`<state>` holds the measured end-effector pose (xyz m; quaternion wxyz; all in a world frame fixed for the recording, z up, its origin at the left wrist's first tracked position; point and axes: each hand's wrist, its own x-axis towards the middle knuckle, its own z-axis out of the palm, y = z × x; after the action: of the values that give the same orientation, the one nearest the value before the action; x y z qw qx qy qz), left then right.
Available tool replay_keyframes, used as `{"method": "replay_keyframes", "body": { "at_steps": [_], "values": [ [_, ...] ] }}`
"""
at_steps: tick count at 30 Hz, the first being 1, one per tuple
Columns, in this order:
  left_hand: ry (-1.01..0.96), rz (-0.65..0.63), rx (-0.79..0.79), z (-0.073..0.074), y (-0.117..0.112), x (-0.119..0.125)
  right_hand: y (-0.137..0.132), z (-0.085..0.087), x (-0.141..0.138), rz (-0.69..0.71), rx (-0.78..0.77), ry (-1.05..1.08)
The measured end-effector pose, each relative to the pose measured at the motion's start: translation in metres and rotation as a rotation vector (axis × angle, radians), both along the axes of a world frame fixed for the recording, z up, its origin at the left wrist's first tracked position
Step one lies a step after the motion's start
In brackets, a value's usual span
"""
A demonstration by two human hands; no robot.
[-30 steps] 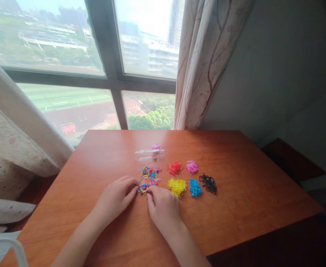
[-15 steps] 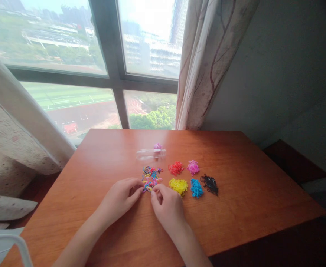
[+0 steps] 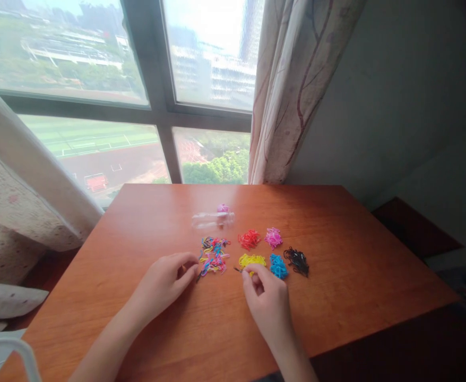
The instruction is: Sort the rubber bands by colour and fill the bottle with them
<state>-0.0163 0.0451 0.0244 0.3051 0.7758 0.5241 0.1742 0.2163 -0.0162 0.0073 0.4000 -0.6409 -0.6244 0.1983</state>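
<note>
Five single-colour heaps lie on the wooden table [image 3: 336, 307]: red bands [image 3: 249, 240] and pink bands [image 3: 273, 239] in the far row, yellow bands [image 3: 252, 260], blue bands [image 3: 278, 266] and black bands [image 3: 296, 261] nearer; the gaps presumably keep colours from mixing. The mixed pile [image 3: 216, 263] sits left of them, between the hands, within easy reach of both. The right hand [image 3: 268, 292] grasps a dark band [image 3: 237, 269] in a thumb-and-finger pinch beside the yellow heap, a grip suited to so slight an item. The left hand [image 3: 167, 278] rests at the mixed pile's left edge, fingers curved (whether they grip the dark strand by the thumb cannot be told). Beyond, a clear container [image 3: 206, 220] lies lengthwise, a pink object [image 3: 223, 208] at its right end; contents indiscernible through glare.
</note>
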Motion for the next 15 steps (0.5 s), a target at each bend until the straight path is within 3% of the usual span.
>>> {"method": "replay_keyframes", "body": {
  "at_steps": [8, 15],
  "values": [
    [-0.055, -0.017, -0.084, 0.004, 0.0, 0.005, -0.01, -0.019, 0.11, -0.423, -0.028, -0.188],
    [-0.114, -0.081, -0.115, 0.001, -0.004, 0.012, -0.014, -0.03, 0.145, -0.554, -0.08, -0.262]
  ]
}}
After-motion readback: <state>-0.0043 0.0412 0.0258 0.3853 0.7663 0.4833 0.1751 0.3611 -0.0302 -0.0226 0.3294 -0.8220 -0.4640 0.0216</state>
